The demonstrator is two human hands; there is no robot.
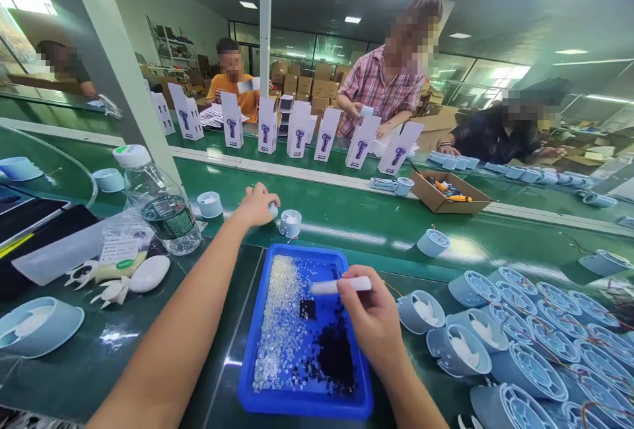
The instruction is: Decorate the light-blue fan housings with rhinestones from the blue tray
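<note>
My left hand (258, 206) reaches over the green belt, its fingers curled around a small light-blue fan housing (273, 211), which they mostly cover. Just right of it stands another fan housing (290, 224). My right hand (372, 313) pinches a white pen-like stick (341, 285), held nearly level above the blue tray (308, 404). Small clear rings (280, 323) cover the tray's left side. Tiny black rings (335, 353) form a pile at its lower right. A small black square (308, 309) lies between them, below the stick's tip.
Many light-blue fan housings (532, 366) with wires crowd the right side. A water bottle (161, 204) and white fan blades (111, 292) are at left. White boxes (298, 132) line the belt's far side, near a cardboard tray (448, 195). Several people sit or stand beyond.
</note>
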